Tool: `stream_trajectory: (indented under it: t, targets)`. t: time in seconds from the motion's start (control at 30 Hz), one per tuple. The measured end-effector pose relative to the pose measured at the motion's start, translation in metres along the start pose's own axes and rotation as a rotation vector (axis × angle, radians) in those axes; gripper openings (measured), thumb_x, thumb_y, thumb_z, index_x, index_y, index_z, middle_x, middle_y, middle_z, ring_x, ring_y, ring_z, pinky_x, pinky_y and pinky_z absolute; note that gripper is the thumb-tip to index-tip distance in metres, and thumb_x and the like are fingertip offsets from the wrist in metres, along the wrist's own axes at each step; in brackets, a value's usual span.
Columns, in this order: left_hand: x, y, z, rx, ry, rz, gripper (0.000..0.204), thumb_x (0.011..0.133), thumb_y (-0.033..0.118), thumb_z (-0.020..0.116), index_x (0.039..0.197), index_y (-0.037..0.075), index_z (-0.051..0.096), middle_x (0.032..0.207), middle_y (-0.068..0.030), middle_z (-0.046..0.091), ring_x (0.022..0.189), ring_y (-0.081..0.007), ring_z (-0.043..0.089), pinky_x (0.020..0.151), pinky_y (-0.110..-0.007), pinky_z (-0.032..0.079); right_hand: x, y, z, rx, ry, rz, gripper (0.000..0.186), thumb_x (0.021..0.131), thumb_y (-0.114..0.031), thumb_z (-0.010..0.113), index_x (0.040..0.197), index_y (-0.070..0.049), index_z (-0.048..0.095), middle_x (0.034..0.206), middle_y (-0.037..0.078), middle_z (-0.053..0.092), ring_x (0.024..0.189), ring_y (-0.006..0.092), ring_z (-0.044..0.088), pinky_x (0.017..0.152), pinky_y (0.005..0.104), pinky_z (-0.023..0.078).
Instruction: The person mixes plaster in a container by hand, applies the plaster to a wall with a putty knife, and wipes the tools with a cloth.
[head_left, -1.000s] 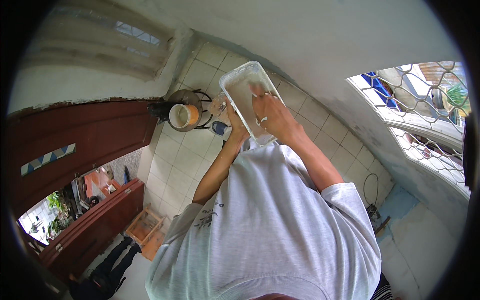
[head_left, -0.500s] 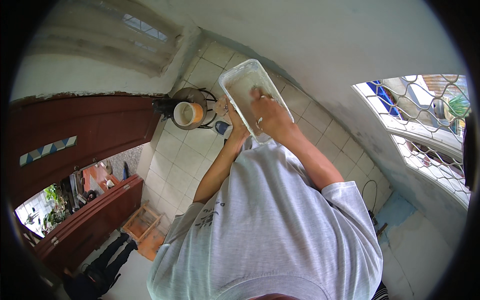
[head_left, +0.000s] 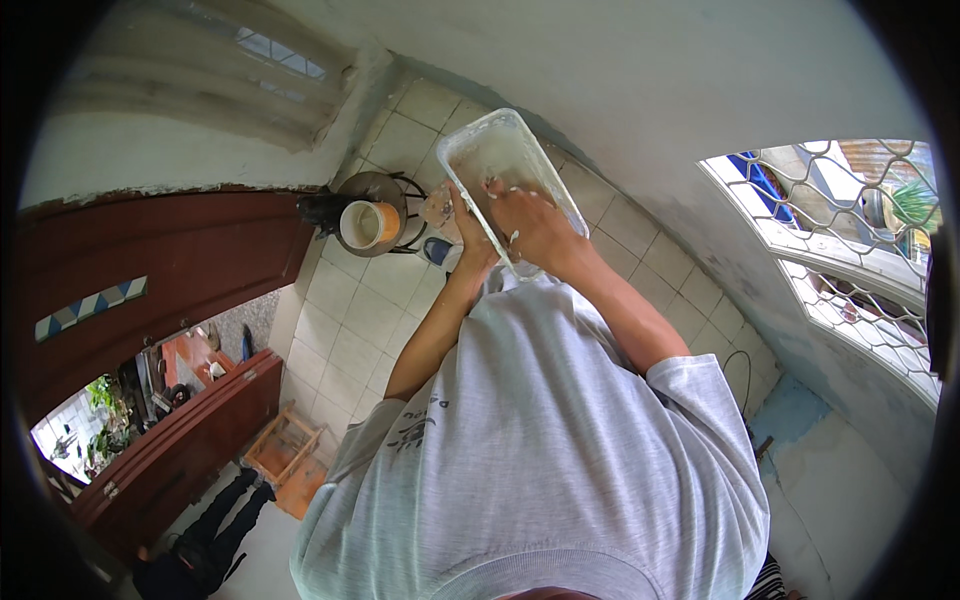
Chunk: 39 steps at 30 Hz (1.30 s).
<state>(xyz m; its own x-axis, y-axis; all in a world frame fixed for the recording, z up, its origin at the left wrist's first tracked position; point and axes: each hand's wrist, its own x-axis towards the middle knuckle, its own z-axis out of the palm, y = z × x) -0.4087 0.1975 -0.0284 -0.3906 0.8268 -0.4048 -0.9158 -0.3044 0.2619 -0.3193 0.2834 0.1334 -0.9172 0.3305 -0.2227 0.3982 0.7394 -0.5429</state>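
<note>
A whitish rectangular plastic tub, smeared inside with pale paste, tilts in front of my chest. My left hand is closed round its left wall. My right hand reaches inside, fingers bent toward the left inner wall and dabbed with white paste. Whatever those fingers hold, if anything, I cannot make out. Just left of my left hand shows a pinkish-tan patch whose kind is unclear.
An orange-and-white bucket stands on a dark round stool at the left. Farther left are a dark red door, a wooden frame and a person in dark clothes. A grilled window opens at right, above tiled floor.
My right hand has shifted a little leftward inside the tub, toward its left wall. My left hand keeps its hold, and the tub has barely moved.
</note>
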Motion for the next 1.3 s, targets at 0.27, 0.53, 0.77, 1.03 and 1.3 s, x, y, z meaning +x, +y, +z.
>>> stream_trajectory:
  t: [0.27,0.53,0.77,1.03,1.3]
  targets:
    - [0.000,0.003,0.005,0.086,0.015,-0.005,0.061,0.102,0.060,0.032,0.130,0.011,0.055,0.114,-0.0097,0.064,0.107,-0.0269,0.063,0.094,-0.041,0.052,-0.004,0.010,-0.019,0.105,0.037,-0.047,0.051,0.077,0.003,0.064,0.124,0.017,0.050,0.092,0.025,0.069,0.087,0.0383,0.071,0.075,0.0427,0.057]
    - [0.002,0.002,0.003,0.015,-0.173,-0.036,0.064,0.101,0.059,0.032,0.135,0.009,0.052,0.129,-0.0104,0.059,0.121,-0.0263,0.057,0.103,-0.041,0.047,0.000,0.011,0.005,-0.054,0.105,-0.104,0.052,0.074,0.001,0.065,0.122,0.018,0.052,0.092,0.027,0.070,0.087,0.0382,0.071,0.078,0.0396,0.059]
    - [0.000,0.003,0.019,0.088,-0.135,0.028,0.061,0.103,0.058,0.030,0.138,0.012,0.050,0.135,-0.0073,0.057,0.126,-0.0248,0.054,0.108,-0.040,0.044,-0.001,-0.008,-0.038,-0.001,0.104,0.078,0.047,0.074,0.005,0.062,0.119,0.017,0.054,0.094,0.027,0.066,0.089,0.0424,0.067,0.078,0.0439,0.056]
    - [0.004,0.003,-0.023,0.077,-0.125,-0.021,0.071,0.101,0.067,0.026,0.137,0.011,0.050,0.135,-0.0089,0.056,0.126,-0.0250,0.053,0.108,-0.040,0.043,0.004,-0.004,-0.010,0.000,-0.145,0.061,0.044,0.075,0.000,0.063,0.117,0.015,0.059,0.107,0.028,0.066,0.103,0.0397,0.066,0.090,0.0429,0.054]
    - [-0.007,0.003,0.033,0.049,-0.040,0.059,0.073,0.102,0.065,0.023,0.142,0.009,0.047,0.139,-0.0125,0.054,0.129,-0.0276,0.052,0.108,-0.041,0.043,0.003,0.012,-0.022,0.086,0.143,-0.043,0.028,0.071,0.005,0.062,0.096,0.018,0.062,0.098,0.033,0.064,0.097,0.0426,0.065,0.084,0.0448,0.052]
